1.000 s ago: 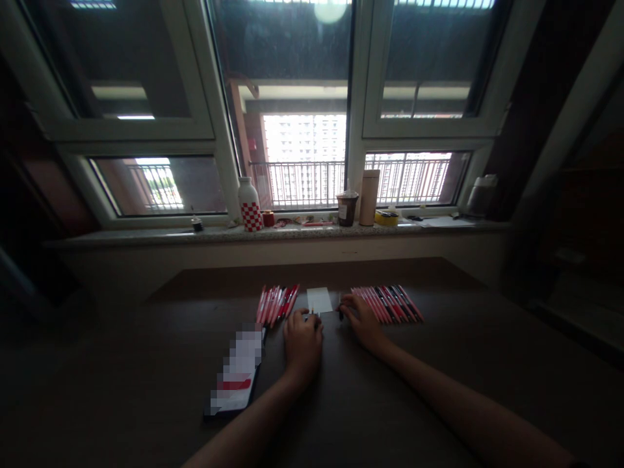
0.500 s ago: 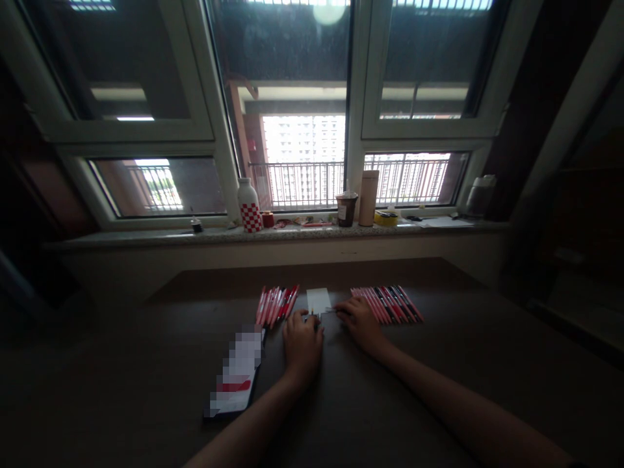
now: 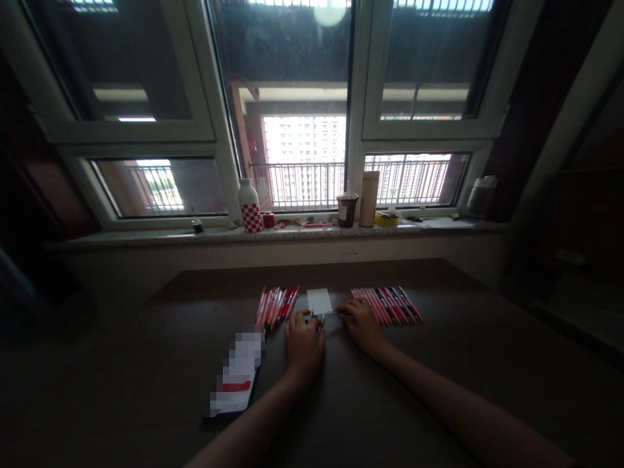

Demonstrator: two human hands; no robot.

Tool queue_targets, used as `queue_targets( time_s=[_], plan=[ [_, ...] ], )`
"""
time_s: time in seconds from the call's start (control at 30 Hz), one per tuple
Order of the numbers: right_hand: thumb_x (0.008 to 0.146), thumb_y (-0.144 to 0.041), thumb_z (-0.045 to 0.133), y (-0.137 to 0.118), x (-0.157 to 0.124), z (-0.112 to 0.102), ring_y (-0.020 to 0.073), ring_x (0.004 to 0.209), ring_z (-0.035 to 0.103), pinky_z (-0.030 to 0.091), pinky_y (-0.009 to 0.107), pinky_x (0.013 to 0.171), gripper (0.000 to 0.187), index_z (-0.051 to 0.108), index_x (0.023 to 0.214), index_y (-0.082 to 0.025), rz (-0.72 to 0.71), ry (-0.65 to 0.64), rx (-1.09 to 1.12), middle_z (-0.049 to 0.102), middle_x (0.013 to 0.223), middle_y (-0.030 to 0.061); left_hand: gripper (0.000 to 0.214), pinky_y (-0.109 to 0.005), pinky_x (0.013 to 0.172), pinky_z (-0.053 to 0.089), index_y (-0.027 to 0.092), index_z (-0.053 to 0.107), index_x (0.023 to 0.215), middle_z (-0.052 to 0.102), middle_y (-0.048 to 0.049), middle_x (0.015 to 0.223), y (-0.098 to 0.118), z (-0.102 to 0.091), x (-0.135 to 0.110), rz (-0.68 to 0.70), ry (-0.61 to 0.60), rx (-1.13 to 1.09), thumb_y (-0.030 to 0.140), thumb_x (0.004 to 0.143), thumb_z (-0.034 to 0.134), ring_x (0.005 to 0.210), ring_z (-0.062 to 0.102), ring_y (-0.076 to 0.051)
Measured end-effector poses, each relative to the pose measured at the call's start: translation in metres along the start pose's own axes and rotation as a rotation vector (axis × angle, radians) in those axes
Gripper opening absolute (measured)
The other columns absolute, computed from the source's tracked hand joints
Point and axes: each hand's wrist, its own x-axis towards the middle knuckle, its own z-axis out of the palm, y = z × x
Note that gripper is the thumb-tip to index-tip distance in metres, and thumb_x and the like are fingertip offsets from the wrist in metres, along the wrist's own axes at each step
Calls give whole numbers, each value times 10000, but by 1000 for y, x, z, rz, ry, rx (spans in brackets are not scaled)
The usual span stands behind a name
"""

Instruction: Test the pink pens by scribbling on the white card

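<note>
Low on the table, my left hand (image 3: 303, 343) has its fingers curled around small slim parts, one of them pale; it covers most of them, so I cannot tell their kind. My right hand (image 3: 363, 323) is closed at the fingertips on a thin piece too small to name, just right of the left hand. A small white card or paper (image 3: 318, 299) lies flat beyond both hands. A row of red and pink pens or pencils (image 3: 275, 307) lies left of it, and a second row with some black ones (image 3: 387, 305) lies by my right hand.
A phone (image 3: 236, 377) with a blurred screen lies on the dark table (image 3: 380, 409) left of my left forearm. On the windowsill stand a red-checked bottle (image 3: 250, 207), a lidded drink cup (image 3: 347, 209), a tall tan bottle (image 3: 369, 198) and a yellow roll (image 3: 387, 220).
The thin pieces between my hands have shifted slightly, and a pale tip now shows by my left fingers. Both hands stay in nearly the same place.
</note>
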Motion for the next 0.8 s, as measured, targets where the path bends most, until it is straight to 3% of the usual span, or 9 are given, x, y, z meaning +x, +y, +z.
queue_targets(
  time_s=[0.27,0.8],
  plan=[
    [843,-178,570,2,0,2,250,980,464,385,385,862,169,691,951,-226,22,5,7,638,923,68,241,-409,1001,307,236,660,1003,514,-77,1185,0,1,0,21,-12,33,252,781,566,1149,414,-242],
    [849,-185,558,3,0,2,251,966,473,384,393,859,157,684,933,-226,44,17,14,645,922,65,110,-427,1012,292,213,662,832,513,-74,1194,2,1,0,58,-6,65,266,781,579,1163,397,-249]
  ],
)
